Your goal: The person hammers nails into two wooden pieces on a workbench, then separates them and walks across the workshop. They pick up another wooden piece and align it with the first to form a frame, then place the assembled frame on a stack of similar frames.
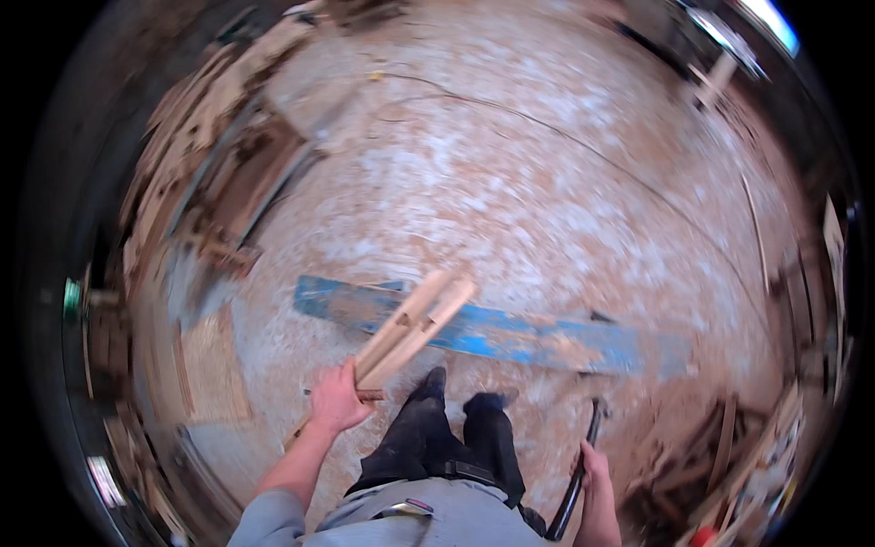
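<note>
View: I have one to work from, the head camera, blurred by motion.
Left hand: I have it closed round a pair of pale wooden bars (pixel 416 337); this left hand (pixel 339 397) also has a thin brown rod (pixel 369 395) at its palm, gripped or merely touching, I can't tell.
Bars' long axis: it slants away and rightward from the left hand, with a short tail showing behind the wrist.
Bars over plank: from above they cross the left half of the blue plank (pixel 510 337), far ends past its far edge; I can't tell whether they touch it.
Plank's long axis: roughly left to right, ahead of the shoes.
Right hand: my right hand (pixel 595 463) grasps the black handle of a hammer-like tool (pixel 572 492), its head just short of the plank's near edge, toward the right end.
Nearer hand: the left; the right is well apart from the bars.
</note>
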Motion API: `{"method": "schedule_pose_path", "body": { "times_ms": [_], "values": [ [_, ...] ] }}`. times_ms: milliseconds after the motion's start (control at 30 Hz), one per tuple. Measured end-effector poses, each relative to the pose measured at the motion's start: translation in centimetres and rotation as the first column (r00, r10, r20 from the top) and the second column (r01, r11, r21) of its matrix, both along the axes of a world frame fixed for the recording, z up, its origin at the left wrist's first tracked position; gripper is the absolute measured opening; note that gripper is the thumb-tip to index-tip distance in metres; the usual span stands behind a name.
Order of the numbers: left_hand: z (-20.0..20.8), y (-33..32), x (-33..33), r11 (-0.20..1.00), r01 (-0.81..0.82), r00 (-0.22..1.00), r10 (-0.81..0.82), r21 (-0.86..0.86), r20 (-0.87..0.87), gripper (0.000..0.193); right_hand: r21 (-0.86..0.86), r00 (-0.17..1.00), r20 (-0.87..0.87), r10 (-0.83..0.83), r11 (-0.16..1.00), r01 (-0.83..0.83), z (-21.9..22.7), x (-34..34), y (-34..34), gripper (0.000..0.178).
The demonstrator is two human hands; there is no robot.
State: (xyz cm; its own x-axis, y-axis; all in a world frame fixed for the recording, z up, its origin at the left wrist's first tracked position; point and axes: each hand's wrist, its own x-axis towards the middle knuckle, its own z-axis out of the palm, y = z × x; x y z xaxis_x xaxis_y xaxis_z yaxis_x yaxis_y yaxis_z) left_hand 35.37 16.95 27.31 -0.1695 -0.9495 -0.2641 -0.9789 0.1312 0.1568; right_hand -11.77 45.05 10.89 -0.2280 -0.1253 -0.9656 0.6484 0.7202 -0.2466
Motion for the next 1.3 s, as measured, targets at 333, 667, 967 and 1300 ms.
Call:
{"method": "schedule_pose_path", "body": {
  "times_ms": [333, 667, 967, 1300],
  "values": [
    [-0.5, 13.5, 13.8, 0.846, -0.520, 0.833, 0.533, 0.120, -0.146, 0.091, -0.297, 0.942, 0.081, 0.326, 0.910, -0.290, 11.7, 8.4, 4.0, 0.022],
    [-5.5, 24.1, 30.7, 0.571, -0.785, 0.523, 0.819, 0.241, -0.237, 0.096, -0.014, 0.189, -0.389, 0.902, 0.199, -0.980, 6.7, 31.9, -16.1, 0.022],
    [-5.1, 29.0, 39.1, 0.337, -0.913, 0.250, 0.907, 0.228, -0.339, 0.097, 0.036, -0.146, -0.386, 0.911, -0.143, -0.989, 5.6, 46.3, -25.3, 0.023],
    [-3.3, 21.5, 47.2, 0.224, -0.960, 0.147, 0.914, 0.168, -0.378, 0.097, -0.144, -0.085, -0.341, 0.936, -0.141, -0.979, -2.4, 49.4, -37.6, 0.025]
  ]
}}
